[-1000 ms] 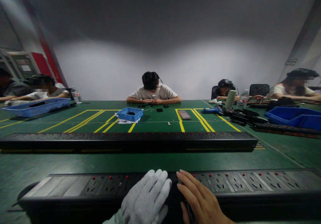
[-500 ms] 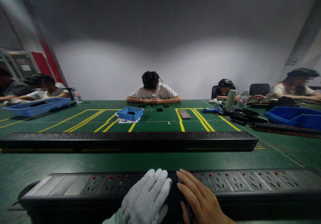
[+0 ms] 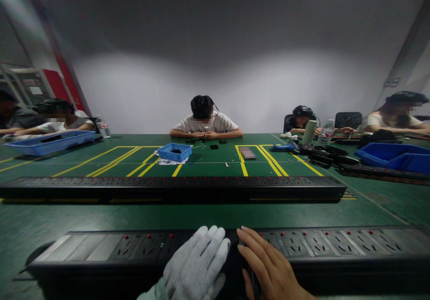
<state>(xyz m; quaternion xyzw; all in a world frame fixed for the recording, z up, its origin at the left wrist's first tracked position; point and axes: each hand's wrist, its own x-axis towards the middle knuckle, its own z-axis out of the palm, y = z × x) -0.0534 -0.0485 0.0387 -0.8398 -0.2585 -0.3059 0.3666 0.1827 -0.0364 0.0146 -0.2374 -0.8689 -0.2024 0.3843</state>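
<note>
My left hand [image 3: 196,262], in a light grey glove, lies over the near black power strip [image 3: 319,242] with fingers stretched out side by side. Its thumb is partly tucked below. Just to its right is my right hand [image 3: 268,262], bare, with fingertips by the strip's top face. Between its fingers and thumb runs a slim dark edge [image 3: 254,284], mostly hidden; I cannot make out what it belongs to. The strip has rows of sockets and red dots along its back edge.
A second long power strip [image 3: 168,189] lies across the green table [image 3: 208,215]. Beyond it are a small blue bin [image 3: 174,152], a blurred flat item [image 3: 247,153] and a blue power tool [image 3: 285,147]. Larger blue bins [image 3: 396,156] stand at the sides; several people sit around.
</note>
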